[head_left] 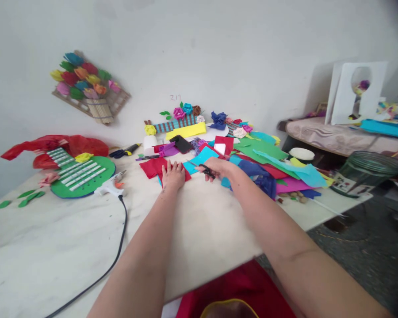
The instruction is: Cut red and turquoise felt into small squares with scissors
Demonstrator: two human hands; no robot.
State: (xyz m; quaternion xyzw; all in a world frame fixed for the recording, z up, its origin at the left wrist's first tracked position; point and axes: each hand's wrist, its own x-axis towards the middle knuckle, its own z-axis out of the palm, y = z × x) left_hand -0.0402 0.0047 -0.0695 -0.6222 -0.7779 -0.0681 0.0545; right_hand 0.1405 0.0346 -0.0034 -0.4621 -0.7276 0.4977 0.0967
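Note:
My left hand (173, 175) lies flat with its fingers stretched out on a red paper sheet (154, 167) at the far side of the white table (69, 247). My right hand (218, 168) is closed round the black handles of a pair of scissors (204, 170), whose blades point left over a light blue paper piece (202, 157). The two hands are close together, about a hand's width apart.
A heap of coloured paper sheets (268, 163) spreads to the right. A glue gun (111, 185) with a black cord (117, 251) lies left of my arms, beside a green round craft board (82, 174). Paper flowers (185, 110) stand by the wall. A dark bin (368, 170) is at right.

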